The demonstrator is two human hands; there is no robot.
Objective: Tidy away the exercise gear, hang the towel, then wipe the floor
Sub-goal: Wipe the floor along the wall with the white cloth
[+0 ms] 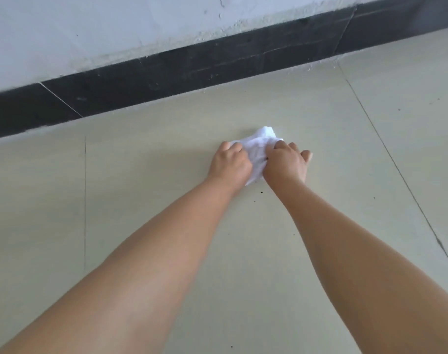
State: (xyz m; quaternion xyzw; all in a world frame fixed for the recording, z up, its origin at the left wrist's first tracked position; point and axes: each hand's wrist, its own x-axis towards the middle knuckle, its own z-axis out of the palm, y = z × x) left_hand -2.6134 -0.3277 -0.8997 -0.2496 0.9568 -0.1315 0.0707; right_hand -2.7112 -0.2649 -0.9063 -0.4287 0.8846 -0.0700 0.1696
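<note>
A crumpled white cloth [259, 146] lies bunched on the pale tiled floor [166, 154], a little way out from the wall. My left hand [230, 164] grips its left side with curled fingers. My right hand [287, 163] presses down on its right side, fingers bent over the cloth and the thumb sticking out to the right. Both arms are stretched straight forward. Most of the cloth is hidden under the two hands.
A black skirting strip [192, 70] runs along the foot of a white wall [90, 34] at the back. Grout lines cross the floor at left and right. A few small dark specks [261, 192] lie just in front of the cloth.
</note>
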